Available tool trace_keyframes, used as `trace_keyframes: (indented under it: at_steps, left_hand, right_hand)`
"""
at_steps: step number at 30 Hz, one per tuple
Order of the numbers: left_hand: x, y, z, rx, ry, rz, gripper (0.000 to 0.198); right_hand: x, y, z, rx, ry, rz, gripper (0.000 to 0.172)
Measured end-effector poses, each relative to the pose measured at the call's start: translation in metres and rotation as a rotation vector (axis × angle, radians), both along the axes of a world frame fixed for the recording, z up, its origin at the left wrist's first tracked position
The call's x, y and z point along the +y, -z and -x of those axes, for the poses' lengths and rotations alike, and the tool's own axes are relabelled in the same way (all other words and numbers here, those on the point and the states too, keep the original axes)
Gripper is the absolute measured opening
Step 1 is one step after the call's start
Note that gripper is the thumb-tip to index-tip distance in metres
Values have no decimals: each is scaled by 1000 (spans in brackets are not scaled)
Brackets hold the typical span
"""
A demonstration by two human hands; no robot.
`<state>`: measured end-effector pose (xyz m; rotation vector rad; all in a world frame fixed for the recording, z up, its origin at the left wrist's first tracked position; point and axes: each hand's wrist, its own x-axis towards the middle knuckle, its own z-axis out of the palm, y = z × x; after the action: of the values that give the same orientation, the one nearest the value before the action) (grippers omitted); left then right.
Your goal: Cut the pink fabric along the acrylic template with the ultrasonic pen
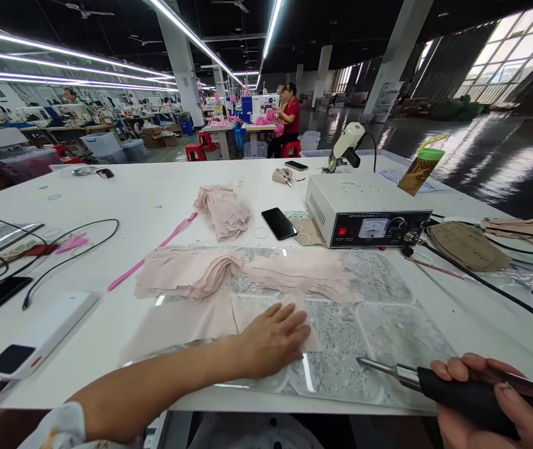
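Observation:
My left hand lies flat with fingers stretched over a pale pink fabric piece on a clear-topped, grey-patterned mat. In my right hand is an ultrasonic cutter with a black grip, my fingers wrapped around it. Its tapered metal tip points left, over or on the mat, to the right of the fabric; contact I cannot tell. Behind my left hand, two layered stacks of pink fabric, a left stack and a right stack, lie side by side. A third fabric pile sits farther back.
A control box with a dial stands at back right, a cable running from its front. Near it are a phone, a green-lidded bottle and brown pattern pieces. A white power bank and cables lie left. People sew beyond.

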<state>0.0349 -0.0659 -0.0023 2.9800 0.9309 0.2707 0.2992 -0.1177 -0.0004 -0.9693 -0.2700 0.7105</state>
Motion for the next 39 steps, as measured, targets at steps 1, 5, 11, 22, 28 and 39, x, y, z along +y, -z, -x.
trace_keyframes:
  at_steps: [1, 5, 11, 22, 28, 39]
  left_hand:
    - [-3, 5, -1, -6, 34, -10, 39]
    - [-15, 3, 11, -26, 269, 77, 31]
    - [-13, -7, 23, -120, 217, 52, 26]
    - [-11, -1, 25, -111, 205, 24, 23]
    - [-9, -6, 24, -94, 213, 28, 22]
    - [-7, -4, 22, -45, 269, 34, 26]
  right_hand:
    - [-1, 0, 0, 6, -1, 5, 17]
    - [-4, -4, 0, 20, -6, -36, 19]
    - [-6, -9, 19, -13, -31, -125, 22]
    - [13, 3, 39, -97, -35, -195, 23]
    - [3, -5, 21, -48, 38, -209, 22]
    - [26, 1, 40, -208, 52, -279, 24]
